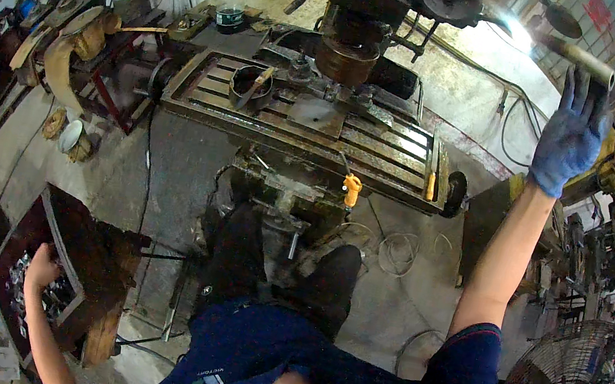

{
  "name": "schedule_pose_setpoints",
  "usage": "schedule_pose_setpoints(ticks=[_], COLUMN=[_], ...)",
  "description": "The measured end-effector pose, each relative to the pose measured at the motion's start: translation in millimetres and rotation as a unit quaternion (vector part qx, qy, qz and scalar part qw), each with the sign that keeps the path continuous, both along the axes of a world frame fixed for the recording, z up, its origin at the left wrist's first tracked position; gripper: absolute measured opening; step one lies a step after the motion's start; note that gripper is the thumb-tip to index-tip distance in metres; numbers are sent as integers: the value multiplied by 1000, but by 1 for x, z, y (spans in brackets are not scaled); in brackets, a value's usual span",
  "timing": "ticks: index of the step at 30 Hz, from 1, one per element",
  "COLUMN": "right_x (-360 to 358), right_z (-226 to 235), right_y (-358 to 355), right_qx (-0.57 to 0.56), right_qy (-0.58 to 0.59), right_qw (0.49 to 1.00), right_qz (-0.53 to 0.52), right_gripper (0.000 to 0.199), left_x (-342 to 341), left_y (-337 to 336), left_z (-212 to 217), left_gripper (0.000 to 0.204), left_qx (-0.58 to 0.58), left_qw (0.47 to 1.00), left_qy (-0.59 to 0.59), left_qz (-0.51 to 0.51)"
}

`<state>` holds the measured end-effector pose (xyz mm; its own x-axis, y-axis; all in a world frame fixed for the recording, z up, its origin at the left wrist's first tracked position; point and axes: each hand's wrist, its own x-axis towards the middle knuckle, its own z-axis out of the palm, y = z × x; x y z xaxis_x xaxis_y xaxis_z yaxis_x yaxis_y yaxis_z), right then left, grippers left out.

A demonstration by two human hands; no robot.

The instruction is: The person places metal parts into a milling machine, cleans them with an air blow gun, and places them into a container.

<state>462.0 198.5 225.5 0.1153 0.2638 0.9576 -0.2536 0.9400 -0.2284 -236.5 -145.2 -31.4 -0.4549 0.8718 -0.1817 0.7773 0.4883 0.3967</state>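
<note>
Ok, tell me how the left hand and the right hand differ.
The right hand wears a blue glove; the left hand looks bare.
The right hand is raised, fingers extended at a metal bar; the left hand is low, over small metal parts in a box.
Shared: bare forearms.

1 fisheye view looks steeply down from head height over the wearer's chest [255, 358], facing the nearby milling machine [343, 60].

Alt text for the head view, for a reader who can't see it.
A person's gloved right hand is raised at a tubular handle; the bare left hand is in a box of small parts. Ahead stands a machine with a slotted table holding a pot and brush.
</note>
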Motion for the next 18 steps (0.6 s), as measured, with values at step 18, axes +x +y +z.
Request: schedule_pose_setpoints(ticks=[18], right_x=[-29], right_z=[-432], right_y=[-7], right_qx=[-718], right_qy=[-155], right_qw=[674], right_qz=[-79], right_gripper=[24], left_x=[5], left_y=[-2], left_z=[-54], left_gripper=[22], left_qx=[-145], left_qw=[975], left_qy=[166], left_qz=[-25])
